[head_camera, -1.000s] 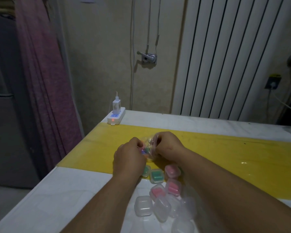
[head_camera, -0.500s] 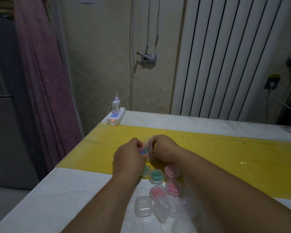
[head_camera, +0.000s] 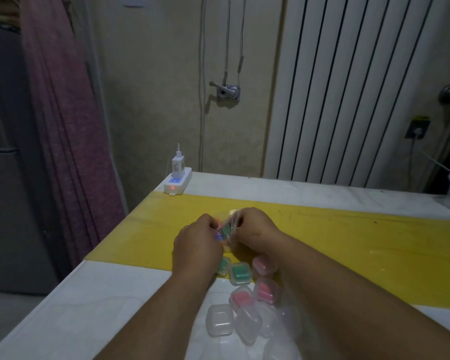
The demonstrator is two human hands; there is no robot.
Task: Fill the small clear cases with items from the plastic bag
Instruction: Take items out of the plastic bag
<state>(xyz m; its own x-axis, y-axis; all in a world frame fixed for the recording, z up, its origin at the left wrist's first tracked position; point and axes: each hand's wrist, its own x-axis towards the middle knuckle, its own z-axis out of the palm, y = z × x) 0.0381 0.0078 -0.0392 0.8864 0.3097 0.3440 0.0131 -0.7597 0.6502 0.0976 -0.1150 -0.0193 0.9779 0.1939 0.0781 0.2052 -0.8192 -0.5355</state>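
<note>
Several empty clear cases [head_camera: 219, 320] sit nearest on the white worktop [head_camera: 70, 302], clustered between the two forearms, some overlapping. Just beyond them two cases with pink fill [head_camera: 242, 298], touching each other. Farther, at the near edge of the yellow strip [head_camera: 348, 237], a case with green fill [head_camera: 240, 272], another green one partly hidden under the left wrist, and a pink one at its right under the right wrist. Above all these, both hands are raised just over the strip, close together. Left hand [head_camera: 196, 241] curled, fingers pinching the left side of the plastic bag [head_camera: 227, 228]. Right hand [head_camera: 256, 227] closed on the bag's right side. Bag is crumpled between the hands, green and blue bits showing through it; can't tell the item count. Far left corner of the worktop: white power strip [head_camera: 177, 183] with a charger plugged in, red light on. Behind: beige wall and white ribbed radiator [head_camera: 348, 87], pink curtain far left.
</note>
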